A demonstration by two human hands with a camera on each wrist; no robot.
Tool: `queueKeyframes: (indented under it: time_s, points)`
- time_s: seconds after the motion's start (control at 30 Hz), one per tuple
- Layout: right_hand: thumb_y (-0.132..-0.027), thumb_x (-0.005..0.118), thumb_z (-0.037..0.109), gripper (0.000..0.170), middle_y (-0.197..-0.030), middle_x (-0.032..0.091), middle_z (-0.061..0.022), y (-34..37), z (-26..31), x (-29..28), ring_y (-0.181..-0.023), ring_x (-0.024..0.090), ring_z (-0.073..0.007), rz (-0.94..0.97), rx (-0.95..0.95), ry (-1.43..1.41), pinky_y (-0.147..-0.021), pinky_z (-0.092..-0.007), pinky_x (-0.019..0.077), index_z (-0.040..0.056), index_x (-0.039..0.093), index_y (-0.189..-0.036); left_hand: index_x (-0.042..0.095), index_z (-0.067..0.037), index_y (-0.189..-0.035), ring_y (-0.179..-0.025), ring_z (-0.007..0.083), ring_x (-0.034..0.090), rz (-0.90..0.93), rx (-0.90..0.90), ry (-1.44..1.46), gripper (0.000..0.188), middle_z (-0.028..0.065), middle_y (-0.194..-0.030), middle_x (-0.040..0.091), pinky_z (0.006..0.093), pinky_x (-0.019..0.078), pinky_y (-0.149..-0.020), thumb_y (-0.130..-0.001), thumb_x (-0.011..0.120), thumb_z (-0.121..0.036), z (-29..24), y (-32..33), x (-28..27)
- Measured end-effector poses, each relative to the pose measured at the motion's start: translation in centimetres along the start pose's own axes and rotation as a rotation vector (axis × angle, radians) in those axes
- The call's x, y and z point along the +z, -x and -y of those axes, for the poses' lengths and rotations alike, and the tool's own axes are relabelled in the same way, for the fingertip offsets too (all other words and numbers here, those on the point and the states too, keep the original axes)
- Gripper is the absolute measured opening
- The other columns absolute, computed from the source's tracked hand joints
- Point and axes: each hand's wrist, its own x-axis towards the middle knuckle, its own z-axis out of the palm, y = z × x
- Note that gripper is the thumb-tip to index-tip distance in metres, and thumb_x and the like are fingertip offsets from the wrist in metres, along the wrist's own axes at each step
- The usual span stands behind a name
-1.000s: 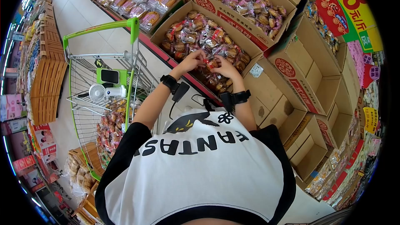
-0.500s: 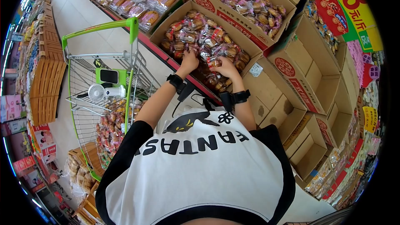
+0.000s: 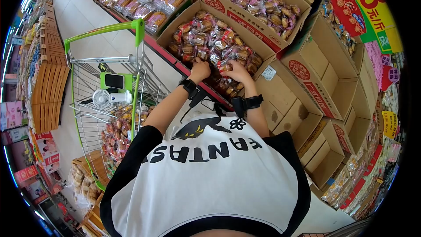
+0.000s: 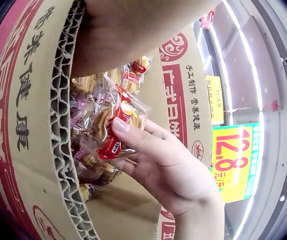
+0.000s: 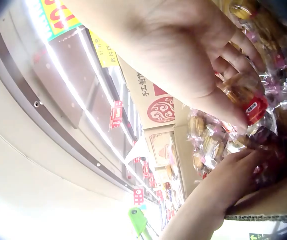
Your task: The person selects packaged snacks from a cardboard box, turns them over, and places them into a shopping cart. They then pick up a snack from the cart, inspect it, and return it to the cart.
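In the head view my right hand (image 3: 237, 73) pinches a small wrapped pastry (image 5: 256, 111) with a red label, between thumb and fingers, above the front part of a cardboard box (image 3: 264, 58). The left wrist view shows its clear wrapper and the thumb pressing on the label. To the left, my left hand (image 3: 200, 70) reaches down into the same box, just inside its near edge, among many wrapped pastries (image 3: 206, 33). Its fingertips are hidden there, and I cannot tell whether they grip a packet. From the right wrist, the left hand (image 5: 233, 172) lies below the right one.
A shopping cart (image 3: 139, 33) with a green handle stands at left, carrying a phone (image 3: 115, 80), a small white fan (image 3: 101, 98) and a bag of packets. More boxes of wrapped pastries (image 3: 149, 0) lie beyond. To the right are open cardboard boxes (image 3: 333, 92).
My left hand has left the red-labelled pastry that both hands were touching and moved left and down among the packets. The right hand keeps hold of that pastry, nearly in place.
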Motion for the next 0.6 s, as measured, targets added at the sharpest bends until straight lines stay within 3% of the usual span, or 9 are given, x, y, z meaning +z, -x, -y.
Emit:
queueKeyframes:
  time_s: [0.27, 0.53, 0.6]
  points:
    - [-0.058, 0.071, 0.027, 0.059, -0.093, 0.055, -0.0174, 0.1, 0.1, 0.1, -0.086, 0.053, -0.0253, 0.008, -0.013, 0.029, -0.075, -0.0303, 0.0408, -0.0032, 0.048, -0.103, 0.051, 0.006, -0.100, -0.102, 0.0442, 0.038, 0.093, -0.081, 0.007, 0.038, 0.0245, -0.116, 0.026, 0.0468, 0.0347, -0.084, -0.074, 0.051, -0.022, -0.6, 0.4, -1.0]
    - [-0.061, 0.071, 0.013, 0.045, -0.081, 0.056, -0.0089, -1.0, -1.9, 1.1, -0.075, 0.052, -0.0146, 0.008, -0.056, -0.056, -0.067, -0.0256, 0.0420, -0.0042, 0.048, -0.095, 0.049, 0.004, -0.104, -0.106, 0.0481, 0.033, 0.166, -0.098, -0.034, 0.041, 0.0283, -0.122, 0.023, 0.0500, 0.0329, -0.084, -0.076, 0.050, -0.026, -0.4, -0.6, -0.2]
    - [-0.061, 0.071, 0.014, 0.044, -0.081, 0.056, -0.0090, -0.8, -1.6, 0.9, -0.075, 0.052, -0.0149, 0.012, -0.051, -0.038, -0.067, -0.0257, 0.0419, -0.0039, 0.048, -0.095, 0.049, 0.004, -0.105, -0.104, 0.0486, 0.036, 0.234, -0.053, -0.056, 0.042, 0.0309, -0.120, 0.031, 0.0501, 0.0350, -0.082, -0.075, 0.051, -0.027, 0.0, -1.3, 0.2]
